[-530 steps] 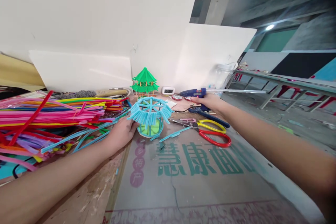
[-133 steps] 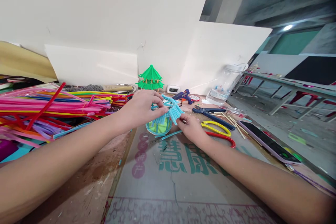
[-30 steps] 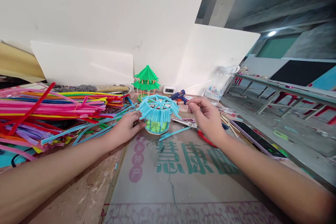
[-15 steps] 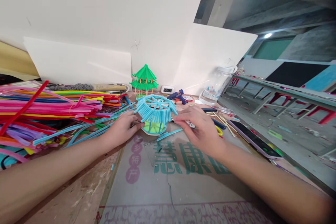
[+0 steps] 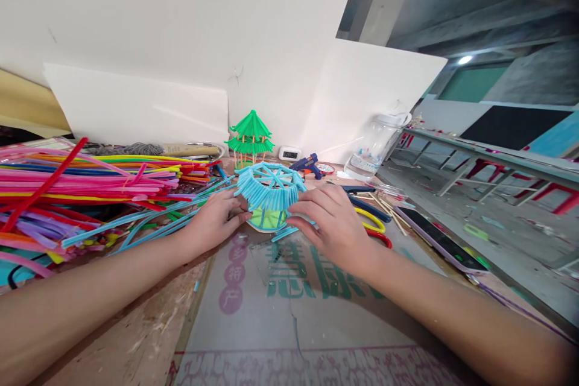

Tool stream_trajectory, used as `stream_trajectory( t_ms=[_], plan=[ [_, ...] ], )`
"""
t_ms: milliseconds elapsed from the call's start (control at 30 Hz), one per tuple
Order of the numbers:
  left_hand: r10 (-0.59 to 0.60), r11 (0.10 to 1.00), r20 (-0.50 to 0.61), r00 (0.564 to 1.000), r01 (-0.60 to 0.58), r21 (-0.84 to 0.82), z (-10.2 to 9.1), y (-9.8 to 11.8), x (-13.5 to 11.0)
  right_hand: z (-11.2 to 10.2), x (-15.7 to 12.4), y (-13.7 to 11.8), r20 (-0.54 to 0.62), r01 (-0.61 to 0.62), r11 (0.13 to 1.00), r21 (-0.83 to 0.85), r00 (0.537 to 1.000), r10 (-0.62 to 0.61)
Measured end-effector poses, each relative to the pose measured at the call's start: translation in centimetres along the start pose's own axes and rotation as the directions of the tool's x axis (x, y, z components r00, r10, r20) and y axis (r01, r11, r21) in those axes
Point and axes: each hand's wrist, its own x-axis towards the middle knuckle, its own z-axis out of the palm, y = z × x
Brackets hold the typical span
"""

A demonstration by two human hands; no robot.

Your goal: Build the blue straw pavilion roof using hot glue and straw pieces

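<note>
A: Here we are, the light-blue model (image 5: 270, 193) upright between our fingers!
B: And our left hand (image 5: 218, 217)?
A: Its fingers curl at the model's left side, thumb by the green floor (image 5: 265, 219). Clamped on it? We can't tell.
B: Our right hand (image 5: 335, 224)?
A: Bent fingers at the roof's right edge, thumb below; whether they're pinching, we can't see.
B: Beyond those fingertips we spot a green pavilion (image 5: 252, 126) and, farther right, a glue gun (image 5: 308, 164).
</note>
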Motion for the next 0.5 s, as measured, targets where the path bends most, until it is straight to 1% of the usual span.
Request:
stream_trajectory(
  t_ms=[500],
  plan=[
    [0.029,1.0,0.008,1.0,-0.029,-0.001,0.09,-0.07,0.1,-0.37,0.16,0.21,-0.051,0.09,0.995,-0.032,0.995,-0.091]
  ],
)
